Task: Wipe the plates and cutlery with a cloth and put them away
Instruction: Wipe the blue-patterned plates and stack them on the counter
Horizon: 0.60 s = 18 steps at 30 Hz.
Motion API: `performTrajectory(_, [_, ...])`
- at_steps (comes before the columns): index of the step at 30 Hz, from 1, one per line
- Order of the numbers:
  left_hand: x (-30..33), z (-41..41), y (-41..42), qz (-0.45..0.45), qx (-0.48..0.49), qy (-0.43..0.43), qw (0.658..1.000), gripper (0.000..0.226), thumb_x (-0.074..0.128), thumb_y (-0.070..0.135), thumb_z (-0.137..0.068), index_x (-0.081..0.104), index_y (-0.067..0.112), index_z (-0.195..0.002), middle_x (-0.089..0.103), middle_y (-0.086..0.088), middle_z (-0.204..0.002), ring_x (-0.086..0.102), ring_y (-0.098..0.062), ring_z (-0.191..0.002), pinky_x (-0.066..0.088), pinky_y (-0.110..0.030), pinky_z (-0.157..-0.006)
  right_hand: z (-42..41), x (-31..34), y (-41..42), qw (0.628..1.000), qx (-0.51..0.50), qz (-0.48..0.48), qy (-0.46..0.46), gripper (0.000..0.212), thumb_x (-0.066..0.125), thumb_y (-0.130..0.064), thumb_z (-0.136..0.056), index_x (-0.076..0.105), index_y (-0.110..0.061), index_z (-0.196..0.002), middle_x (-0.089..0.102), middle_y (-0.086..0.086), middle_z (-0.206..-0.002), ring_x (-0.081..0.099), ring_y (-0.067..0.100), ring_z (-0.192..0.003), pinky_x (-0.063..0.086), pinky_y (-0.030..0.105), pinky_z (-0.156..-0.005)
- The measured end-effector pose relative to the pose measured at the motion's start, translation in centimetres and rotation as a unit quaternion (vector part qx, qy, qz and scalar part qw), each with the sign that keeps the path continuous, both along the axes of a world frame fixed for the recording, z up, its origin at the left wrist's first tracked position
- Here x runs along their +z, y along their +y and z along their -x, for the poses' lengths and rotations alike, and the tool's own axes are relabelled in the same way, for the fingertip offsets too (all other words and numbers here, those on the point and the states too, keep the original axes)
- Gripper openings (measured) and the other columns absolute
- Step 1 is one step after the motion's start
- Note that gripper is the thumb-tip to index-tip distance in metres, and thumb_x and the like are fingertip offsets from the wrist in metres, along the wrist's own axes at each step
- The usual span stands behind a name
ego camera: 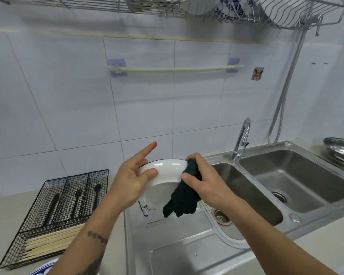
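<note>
- Leftmost on the counter [12,207] sits a black wire caddy [54,215]. Dark-handled cutlery [77,201] stands in its back slots and pale chopsticks [52,243] lie in the front one, so that share looks already put away.
- At the bottom edge, just below the caddy, a blue-patterned rim [46,269] shows; I cannot tell if it has been wiped.
- Over the drainboard [177,245] the left hand [133,181] grips a white plate [161,175] at its left rim, thumb on the near face, forefinger pointing free. The plate is tilted up, off the steel.
- Under the plate a few metal pieces [145,208] lie on the drainboard, probably cutlery left to wipe.
- Clamped on a dark cloth [185,193], the right hand [205,183] presses it over the plate's right rim, the tail hanging down. My reading: this plate is mid-wipe.
- Up right, a wall rack [286,14] holds patterned dishes [230,12], a likely home for the plate, so the lift goes up and right.
- Room: the tap [241,139] stands just right of the hands and the rack's front wire is an edge to clear. Both basins [286,181] are open, and steel lids [340,151] are stacked far right.
</note>
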State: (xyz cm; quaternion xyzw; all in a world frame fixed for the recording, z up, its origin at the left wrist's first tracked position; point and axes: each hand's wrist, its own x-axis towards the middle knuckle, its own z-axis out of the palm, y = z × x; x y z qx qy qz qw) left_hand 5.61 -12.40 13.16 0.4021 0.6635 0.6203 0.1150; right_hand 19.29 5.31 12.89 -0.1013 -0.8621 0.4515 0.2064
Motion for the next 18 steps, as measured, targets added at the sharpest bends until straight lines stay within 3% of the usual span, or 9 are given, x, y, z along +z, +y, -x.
performTrajectory(2, [0.0,0.5,-0.5,0.039,-0.009,0.039,0.998,0.064,0.066,0.0,-0.091,0.062,0.054,-0.124,0.064,0.012,-0.084,0.061,0.0,-0.078,0.046,-0.01,-0.074,-0.3,-0.3,-0.5,0.998,-0.011,-0.059,0.012,0.024,0.064,-0.026,-0.084,0.047,-0.027,-0.1,0.054,-0.007,-0.093,0.051,0.014,-0.089,0.049,0.039,-0.079])
performTrajectory(4, [-0.5,1.0,-0.8,0.07,-0.006,0.07,0.995,0.06,0.069,0.0,-0.088,0.07,0.058,-0.105,0.072,0.017,-0.102,0.063,0.004,-0.099,0.042,-0.007,-0.085,-0.5,-0.9,-0.9,0.986,-0.032,-0.156,0.055,0.028,0.066,-0.018,-0.081,0.045,-0.03,-0.095,0.047,-0.019,-0.09,0.044,0.007,-0.087,0.042,0.032,-0.078])
performTrajectory(8, [-2.8,1.0,-0.4,0.078,0.055,0.126,0.987,0.033,0.074,0.016,-0.085,0.071,0.047,-0.094,0.063,0.026,-0.114,0.052,0.0,-0.118,0.038,-0.024,-0.103,-0.6,-2.0,-1.2,0.942,-0.053,-0.315,0.104,0.026,0.064,-0.014,-0.075,0.047,-0.022,-0.092,0.043,-0.014,-0.088,0.036,0.013,-0.08,0.031,0.031,-0.073])
performTrajectory(10, [-3.5,-0.3,-0.1,0.039,0.057,0.042,0.997,0.013,0.072,0.037,-0.075,0.07,0.039,-0.088,0.051,0.027,-0.136,0.042,-0.004,-0.134,0.036,-0.036,-0.11,-0.5,-2.2,-1.2,0.925,-0.065,-0.362,0.101,0.027,0.065,-0.011,-0.07,0.049,-0.02,-0.089,0.045,-0.011,-0.086,0.034,0.014,-0.077,0.024,0.029,-0.072])
performTrajectory(12, [-4.2,-1.7,0.5,-0.031,0.026,-0.131,0.99,0.02,0.071,0.045,-0.066,0.071,0.034,-0.083,0.04,0.023,-0.149,0.043,-0.009,-0.137,0.042,-0.045,-0.104,-0.4,-2.5,-1.1,0.914,-0.072,-0.388,0.09,0.028,0.066,-0.009,-0.067,0.049,-0.021,-0.086,0.044,-0.01,-0.084,0.029,0.013,-0.076,0.018,0.026,-0.072])
performTrajectory(15, [-3.9,-3.0,2.5,-0.127,0.075,-0.284,0.947,0.035,0.064,0.015,-0.078,0.073,0.032,-0.107,0.054,0.0,-0.14,0.063,-0.019,-0.107,0.052,-0.041,-0.078,-0.5,-3.5,-1.5,0.909,-0.058,-0.41,0.052,0.033,0.064,-0.012,-0.063,0.041,-0.028,-0.081,0.034,-0.013,-0.08,0.022,0.011,-0.075,0.016,0.025,-0.072])
performTrajectory(16, [-3.7,-2.9,3.2,-0.138,0.114,-0.31,0.934,0.053,0.052,-0.002,-0.082,0.069,0.032,-0.119,0.063,-0.003,-0.125,0.065,-0.02,-0.096,0.051,-0.038,-0.07,-0.6,-4.1,-1.7,0.906,-0.039,-0.419,0.04,0.033,0.063,-0.012,-0.062,0.042,-0.029,-0.082,0.032,-0.014,-0.08,0.022,0.011,-0.075,0.017,0.026,-0.072])
performTrajectory(18, [-3.8,-2.2,3.8,-0.16,0.168,-0.37,0.9,0.082,0.03,-0.021,-0.077,0.06,0.03,-0.134,0.07,-0.002,-0.109,0.067,-0.025,-0.092,0.055,-0.039,-0.069,-0.8,-5.5,-2.0,0.905,0.02,-0.424,0.034,0.034,0.061,-0.01,-0.065,0.051,-0.026,-0.094,0.04,-0.012,-0.085,0.03,0.012,-0.077,0.025,0.027,-0.073])
